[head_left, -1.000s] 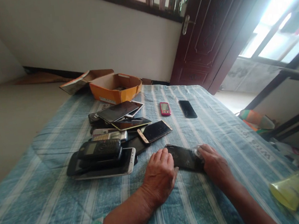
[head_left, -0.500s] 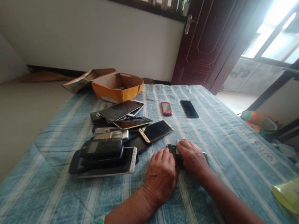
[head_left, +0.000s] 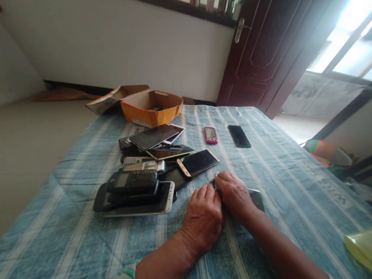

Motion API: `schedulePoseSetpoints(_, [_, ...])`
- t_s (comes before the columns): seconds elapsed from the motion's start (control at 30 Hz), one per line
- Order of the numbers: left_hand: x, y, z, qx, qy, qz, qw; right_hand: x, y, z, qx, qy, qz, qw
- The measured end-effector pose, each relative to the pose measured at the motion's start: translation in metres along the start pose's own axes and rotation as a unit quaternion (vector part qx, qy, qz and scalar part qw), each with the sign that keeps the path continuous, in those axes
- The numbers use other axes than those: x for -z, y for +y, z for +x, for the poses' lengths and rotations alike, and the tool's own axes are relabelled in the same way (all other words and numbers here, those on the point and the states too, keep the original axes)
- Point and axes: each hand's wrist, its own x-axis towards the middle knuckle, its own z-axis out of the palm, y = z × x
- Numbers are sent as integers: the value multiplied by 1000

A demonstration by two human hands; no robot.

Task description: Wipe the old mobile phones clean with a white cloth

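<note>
Close in front of me a dark phone point(head_left: 256, 199) lies on the tablecloth, mostly covered by my hands. My left hand point(head_left: 204, 213) is closed on its left end, fingers curled over the edge. Against it, my right hand point(head_left: 234, 196) bends its fingers over the phone's upper face and presses a small whitish wipe there, largely hidden under the fingers. Just beyond lies a gold-framed smartphone point(head_left: 200, 162). To the left is a pile of phones, with a black keypad phone point(head_left: 133, 181) on top of a white-edged smartphone point(head_left: 167, 197).
A pink phone point(head_left: 211, 135) and a black smartphone point(head_left: 239, 136) lie apart at the far right of the striped tablecloth point(head_left: 201, 272). An open orange cardboard box point(head_left: 152, 112) stands at the back. A yellow translucent cup point(head_left: 369, 244) lies on its side at right.
My right hand has slid left along the phone until it meets my left hand, baring more of the phone's right end. The view has shifted slightly.
</note>
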Motion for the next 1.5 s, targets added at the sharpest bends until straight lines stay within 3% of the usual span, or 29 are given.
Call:
schedulePoseSetpoints(0.2, [4, 2, 1, -1, -9, -3, 1000, 0, 15, -13, 1, 21, 20, 1000])
schedulePoseSetpoints(0.47, [3, 1, 0, 2, -12, -12, 1000, -1, -1, 3, 43, 25, 63, 997])
schedulePoseSetpoints(0.77, [5, 3, 1, 7, -17, -17, 1000, -7, 9, -2, 56, 50, 77, 994])
schedulePoseSetpoints(0.97, [4, 2, 0, 3, -12, -19, 1000, -6, 6, 4, 108, 52, 82, 989])
schedulePoseSetpoints(1.27, [3, 2, -1, 0, -13, -14, 1000, 5, 35, -26, 83, 59, 13, 995])
schedulePoseSetpoints(1.5, [6, 2, 1, 1, -26, 1, 1000, 16, 55, -52, 58, 97, -39, 993])
